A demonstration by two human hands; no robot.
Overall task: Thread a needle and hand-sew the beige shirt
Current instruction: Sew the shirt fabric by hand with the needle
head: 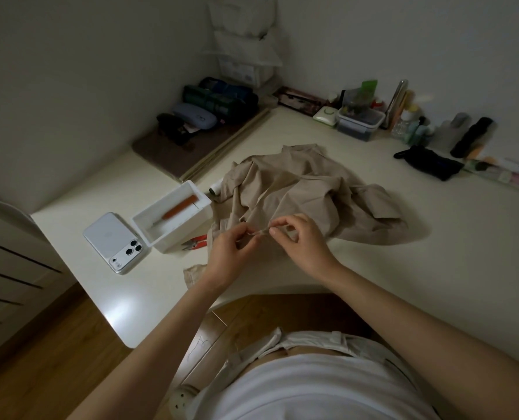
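**A:** What are the hands doing, low in the middle of the frame?

**B:** Both work on one spot. The left hand [232,248] and the right hand [302,237] each pinch a narrow fold at the near edge of the crumpled beige cotton shirt [312,189] between thumb and fingertips. The two pinches almost touch. I judge they hold the cloth taut there so a stitch can go in cleanly.

**A:** Is a needle in it?

**B:** It would be too fine to see. I cannot tell whether a needle or thread sits between the fingers.

**A:** And the shirt itself?

**B:** It lies in a heap on the white surface [403,283] at the centre of the frame. One corner reaches the near edge below the left wrist, and only the worked part is lifted.

**A:** The tools?

**B:** They are left of the hands and close by, probably for quick reach. Red-handled thread snips [196,241] lie just beside an open white rectangular box [185,231] that holds a slim orange-handled tool [179,207]. A white smartphone [114,241] lies face down further left. A small white spool of thread [214,187] stands behind the box, right at the shirt's edge.

**A:** Farther back?

**B:** Things are set along the wall, out of the way, I'd say. A clear lidded plastic container [359,124] sits at upper right, with a black fabric pouch [427,162] near it.
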